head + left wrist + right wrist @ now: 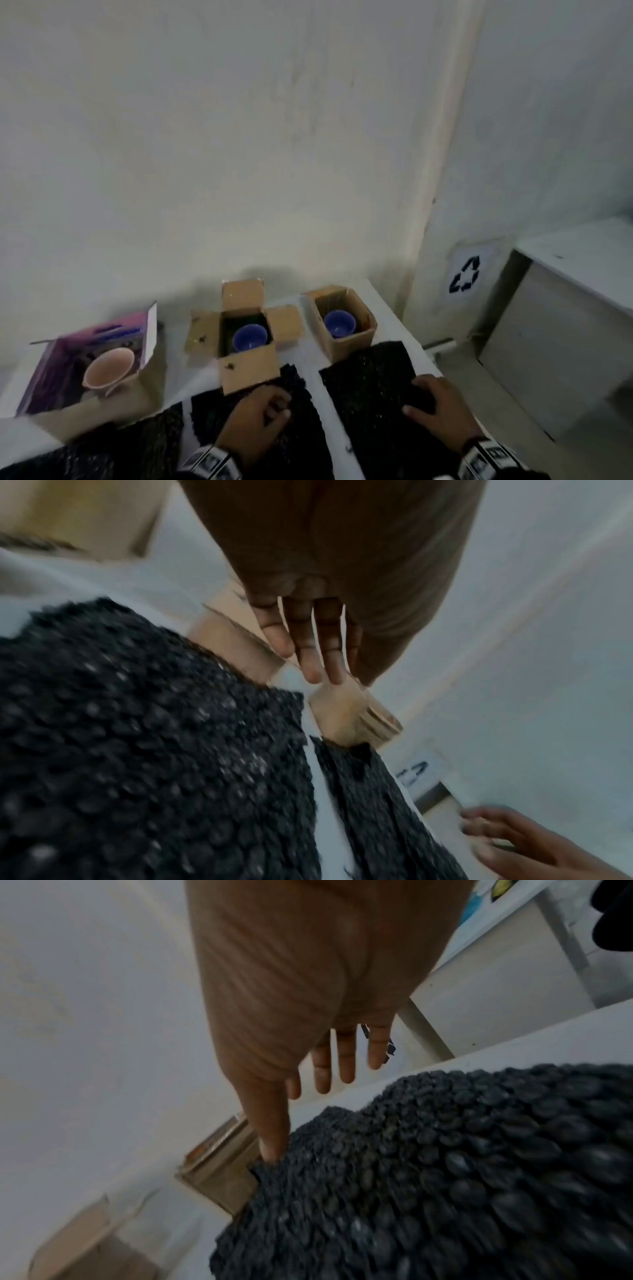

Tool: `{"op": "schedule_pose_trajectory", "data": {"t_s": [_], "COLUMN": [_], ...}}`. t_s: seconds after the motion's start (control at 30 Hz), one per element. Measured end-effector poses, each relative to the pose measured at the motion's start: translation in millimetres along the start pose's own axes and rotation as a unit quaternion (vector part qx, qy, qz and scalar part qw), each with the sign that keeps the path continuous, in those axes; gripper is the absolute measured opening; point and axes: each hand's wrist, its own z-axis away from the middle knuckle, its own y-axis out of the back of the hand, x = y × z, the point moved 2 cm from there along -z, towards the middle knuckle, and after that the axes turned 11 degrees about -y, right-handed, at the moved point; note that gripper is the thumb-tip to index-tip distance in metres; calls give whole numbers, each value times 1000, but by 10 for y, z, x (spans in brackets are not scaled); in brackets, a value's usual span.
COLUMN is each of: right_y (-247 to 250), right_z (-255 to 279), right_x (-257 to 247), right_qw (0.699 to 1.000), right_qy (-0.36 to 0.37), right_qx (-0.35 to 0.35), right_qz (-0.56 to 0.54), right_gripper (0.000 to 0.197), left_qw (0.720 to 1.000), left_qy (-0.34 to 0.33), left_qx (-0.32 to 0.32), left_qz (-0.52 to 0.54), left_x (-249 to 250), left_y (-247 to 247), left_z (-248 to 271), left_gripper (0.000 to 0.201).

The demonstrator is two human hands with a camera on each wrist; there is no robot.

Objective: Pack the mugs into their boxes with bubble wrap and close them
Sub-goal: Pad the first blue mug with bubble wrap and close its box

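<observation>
Left hand (255, 416) hovered over middle black bubble-wrap sheet (301, 425), fingers loose, gripping nothing. Right hand (440, 407) lay spread on right bubble-wrap sheet (370, 383), thumb touching it, holding nothing. Beyond left hand: open brown box (248, 371) with blue mug (250, 337). Beyond right hand: second brown box (349, 346), blue mug (339, 323) inside. Far left of left hand: purple box (54, 380), pink mug (109, 371).

Setting: plain indoor packing station, kind of building unclear | Landmark: white table (346, 407) against a bare, scuffed white wall (239, 137) | On table: open cardboard boxes (248, 337) holding mugs (250, 337), black bubble wrap sheets (370, 373) in front | Right of table: recycling symbol (465, 274), white cabinet (565, 308)
</observation>
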Motion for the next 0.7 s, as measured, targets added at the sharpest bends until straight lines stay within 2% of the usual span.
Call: {"op": "schedule_pose_trajectory", "data": {"t_s": [0.07,0.13,0.27,0.4,0.53,0.6,0.7], "right_y": [-152,-271,-453,-409,-216,-72,154], "right_z": [-10,62,98,2,-65,-120,-244], "right_x": [38,64,280,376,433,475,546], "right_qw": [984,968,979,996,998,994,988], "right_qy": [-43,-84,-74,-17,25,23,10], "right_qx": [-75,-106,-39,9,53,86,111], "right_qz": [153,209,186,85,-16,-65,-109], "right_gripper": [68,71,52,29,34,31,30], "left_qw": [997,989,971,977,986,985,986], "left_qy": [-24,-45,-68,-82,-77,-85,-97], "left_qx": [-68,-135,-217,-187,-134,-127,-120], "left_qz": [-35,-43,-70,-59,-63,-80,-56], "left_x": [94,221,323,425,491,562,698], "left_y": [-235,-457,-786,-962,-1211,-1380,-1625], "left_z": [-122,-169,-201,-332,-498,-590,-694], "left_gripper": [14,16,25,23,22,24,40]}}
